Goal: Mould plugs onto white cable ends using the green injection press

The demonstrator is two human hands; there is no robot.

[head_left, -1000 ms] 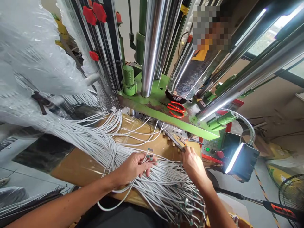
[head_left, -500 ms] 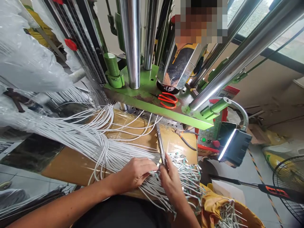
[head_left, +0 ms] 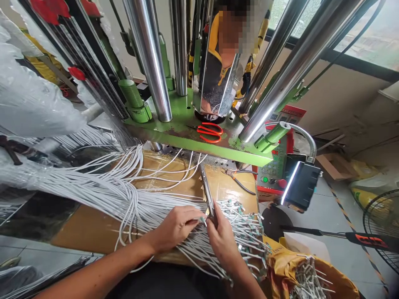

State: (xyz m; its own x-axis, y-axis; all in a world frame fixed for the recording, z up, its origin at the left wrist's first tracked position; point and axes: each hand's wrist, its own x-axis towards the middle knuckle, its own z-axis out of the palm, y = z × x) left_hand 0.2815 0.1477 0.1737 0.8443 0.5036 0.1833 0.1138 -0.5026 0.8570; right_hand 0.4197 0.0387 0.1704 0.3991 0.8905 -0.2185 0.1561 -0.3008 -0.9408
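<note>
My left hand point(head_left: 176, 228) pinches the end of a white cable point(head_left: 199, 219) with a small green-tipped connector. Right next to it, my right hand point(head_left: 222, 243) is closed around the lower end of a narrow slotted metal strip point(head_left: 206, 189), which rises over brown cardboard point(head_left: 229, 182). A thick bundle of white cables point(head_left: 106, 191) runs in from the left under both hands. Its connector ends point(head_left: 241, 224) fan out to the right of my right hand. Wire cutters with dark handles point(head_left: 240, 185) lie on the cardboard, not touched by either hand.
Above the cardboard stands a green machine plate point(head_left: 187, 139) with chrome columns point(head_left: 149, 54) and red scissors point(head_left: 209, 132). To the right are a control panel point(head_left: 271, 174) and a work lamp point(head_left: 301, 185). A yellow bag point(head_left: 311, 276) holds cut cable pieces. Plastic sheeting point(head_left: 31, 99) hangs at left.
My right hand has moved left beside my left hand, now with the metal strip over the cables. The view has swung, bringing the yellow bag in at lower right.
</note>
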